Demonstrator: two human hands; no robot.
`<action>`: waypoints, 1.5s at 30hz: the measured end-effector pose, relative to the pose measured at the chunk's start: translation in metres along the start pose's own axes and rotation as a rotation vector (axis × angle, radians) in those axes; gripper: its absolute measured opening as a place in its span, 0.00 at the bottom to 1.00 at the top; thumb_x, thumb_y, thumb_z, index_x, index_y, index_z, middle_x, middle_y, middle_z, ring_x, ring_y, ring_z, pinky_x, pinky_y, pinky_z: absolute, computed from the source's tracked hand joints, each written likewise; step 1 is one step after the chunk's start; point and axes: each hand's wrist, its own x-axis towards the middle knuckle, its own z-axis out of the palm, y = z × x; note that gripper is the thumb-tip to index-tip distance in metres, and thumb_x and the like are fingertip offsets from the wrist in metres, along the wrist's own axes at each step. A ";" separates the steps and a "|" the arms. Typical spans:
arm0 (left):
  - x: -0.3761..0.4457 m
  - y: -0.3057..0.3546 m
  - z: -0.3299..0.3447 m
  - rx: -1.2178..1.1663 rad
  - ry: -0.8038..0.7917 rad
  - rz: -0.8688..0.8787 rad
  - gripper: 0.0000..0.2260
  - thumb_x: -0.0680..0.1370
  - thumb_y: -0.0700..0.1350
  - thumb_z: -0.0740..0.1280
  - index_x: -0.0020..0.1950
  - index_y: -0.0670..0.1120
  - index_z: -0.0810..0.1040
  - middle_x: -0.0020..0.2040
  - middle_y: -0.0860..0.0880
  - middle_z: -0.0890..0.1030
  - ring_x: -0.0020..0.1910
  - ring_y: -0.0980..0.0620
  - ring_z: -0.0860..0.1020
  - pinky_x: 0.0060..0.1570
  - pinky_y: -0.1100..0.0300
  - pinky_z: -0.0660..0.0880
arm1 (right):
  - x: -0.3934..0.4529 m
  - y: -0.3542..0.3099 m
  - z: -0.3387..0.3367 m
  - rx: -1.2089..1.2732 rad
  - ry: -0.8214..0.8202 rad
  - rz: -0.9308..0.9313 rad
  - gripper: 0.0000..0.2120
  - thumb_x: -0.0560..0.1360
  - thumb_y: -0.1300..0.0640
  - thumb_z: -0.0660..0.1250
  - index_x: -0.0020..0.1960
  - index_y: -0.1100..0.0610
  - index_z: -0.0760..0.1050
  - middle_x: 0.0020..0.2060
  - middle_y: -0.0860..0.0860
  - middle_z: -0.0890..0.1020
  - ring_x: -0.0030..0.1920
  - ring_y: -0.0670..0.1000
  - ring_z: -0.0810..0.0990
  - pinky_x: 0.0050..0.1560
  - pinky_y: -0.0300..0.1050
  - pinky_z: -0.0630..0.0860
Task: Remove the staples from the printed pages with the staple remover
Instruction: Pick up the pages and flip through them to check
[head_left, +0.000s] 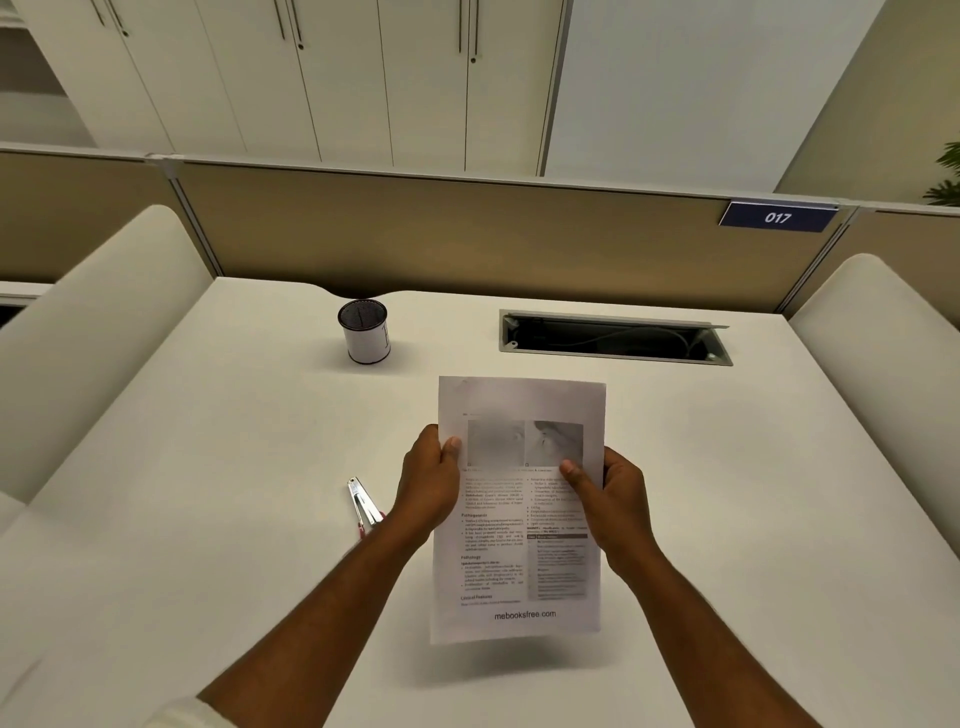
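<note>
Staple remover (363, 506) lies on the desk (208, 519), untouched, just beside the left wrist on its outer side. Long axis runs near-to-far, tilted slightly left at the far end, metal end pointing away, red bit at the near end. Left hand (426, 483) is clamped on the left edge of the printed pages (519, 519), thumb on top. Pages are held upright-ish off the desk, shadow underneath, text facing the camera. Right hand (608, 509) grips the right edge, thumb over the text. Staple itself: maybe a faint mark at the top-left corner, too blurred to confirm. Judgement: left hand is clearly nearer the remover; a right-hand pickup means reaching across the pages. Pen cup (363, 332) sits well behind, not in the way.
</note>
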 end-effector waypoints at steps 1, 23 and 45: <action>-0.001 -0.001 0.000 0.001 -0.004 -0.002 0.07 0.85 0.50 0.56 0.58 0.50 0.70 0.51 0.52 0.78 0.44 0.57 0.79 0.39 0.59 0.76 | 0.000 0.002 0.000 -0.002 0.001 0.007 0.05 0.78 0.53 0.72 0.53 0.47 0.78 0.49 0.49 0.85 0.45 0.53 0.86 0.46 0.50 0.85; -0.003 -0.005 0.001 -0.002 -0.033 0.023 0.08 0.85 0.50 0.55 0.59 0.50 0.71 0.52 0.53 0.79 0.45 0.57 0.79 0.36 0.63 0.75 | 0.001 0.004 -0.001 -0.003 0.004 0.024 0.08 0.78 0.53 0.72 0.56 0.50 0.78 0.49 0.50 0.85 0.46 0.55 0.86 0.48 0.53 0.85; 0.001 -0.005 0.003 0.006 -0.046 0.026 0.08 0.85 0.50 0.55 0.59 0.50 0.71 0.54 0.52 0.79 0.44 0.55 0.79 0.42 0.59 0.78 | 0.012 0.001 -0.003 0.089 0.006 0.059 0.11 0.80 0.50 0.69 0.58 0.55 0.80 0.49 0.52 0.87 0.46 0.56 0.87 0.48 0.56 0.86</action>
